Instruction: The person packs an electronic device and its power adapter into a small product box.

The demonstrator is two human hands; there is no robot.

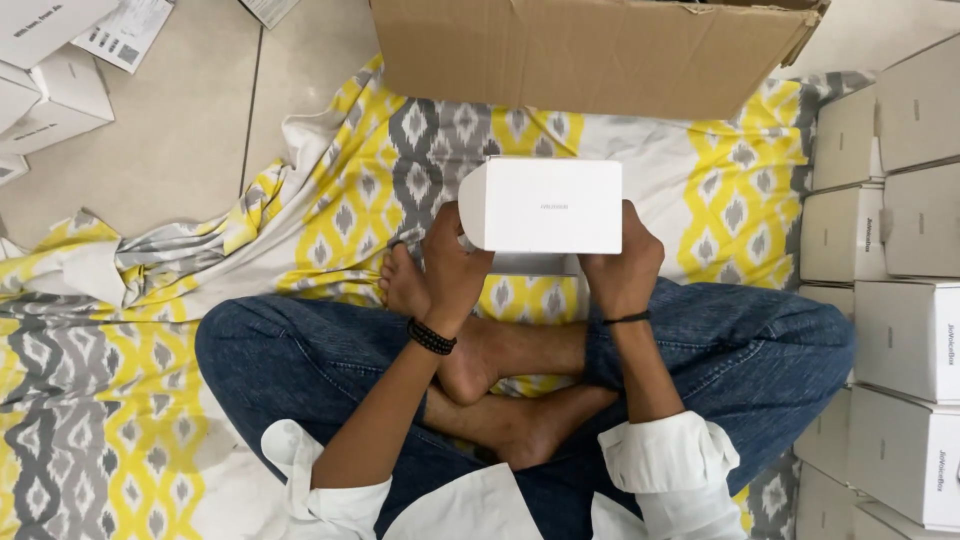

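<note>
Person sat cross-legged on patterned sheet, white box (541, 204) held up in both hands.

Left hand (452, 262) gripped the box's left end, fingers curled around it; right hand (622, 265) clasped the right end, thumb side toward the camera (fingertips hidden behind the box). Box was level, above the crossed bare feet, just in front of the knees in blue jeans. Yellow-and-grey sheet (330, 215) lay rumpled over the tiled floor. Large brown carton (585, 50) stood just beyond the box. Stack of white boxes (895, 300) lined the right edge; a few more white boxes (45, 85) lay far left, well apart.
</note>
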